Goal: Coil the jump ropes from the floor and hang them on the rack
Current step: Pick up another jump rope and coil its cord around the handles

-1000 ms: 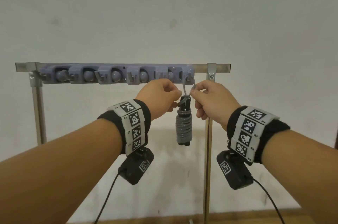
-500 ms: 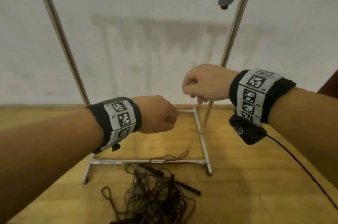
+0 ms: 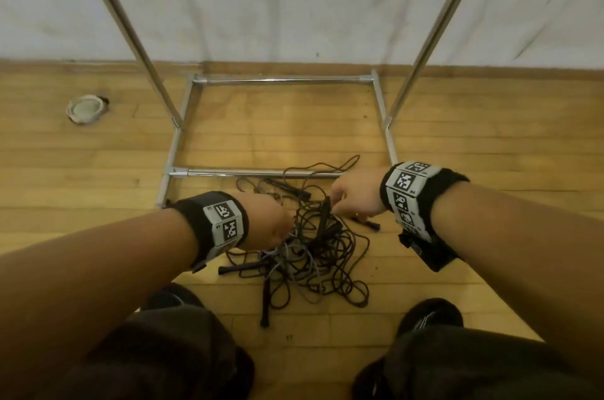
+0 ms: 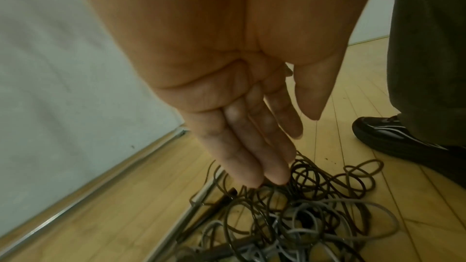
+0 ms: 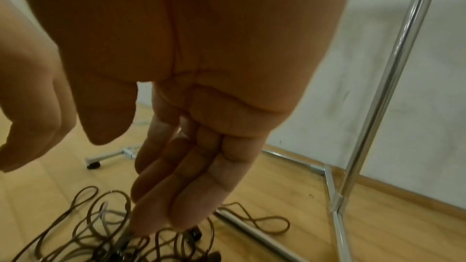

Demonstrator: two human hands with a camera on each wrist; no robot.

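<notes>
A tangle of dark and grey jump ropes [image 3: 313, 246] with several black handles lies on the wooden floor in front of the rack's base [image 3: 258, 173]. My left hand [image 3: 271, 223] hangs over the left side of the pile; in the left wrist view its straight fingers [image 4: 252, 158] point down just above the ropes [image 4: 315, 216] and hold nothing. My right hand [image 3: 351, 200] hovers over the right side, its extended fingers [image 5: 176, 186] reaching down to an upright black handle [image 3: 324, 216]. Whether they touch the handle is unclear. The rack's top is out of view.
The rack's two chrome uprights [image 3: 130, 30] [image 3: 434, 30] rise from a rectangular floor frame against a white wall. A white round object [image 3: 85, 108] sits on the floor to the left. My black shoes [image 3: 431, 314] stand either side of the pile.
My hands have let go of the grey coiled rope hung on the rack and dropped to the floor pile. The view has tilted down from the rack's hooks to the floor.
</notes>
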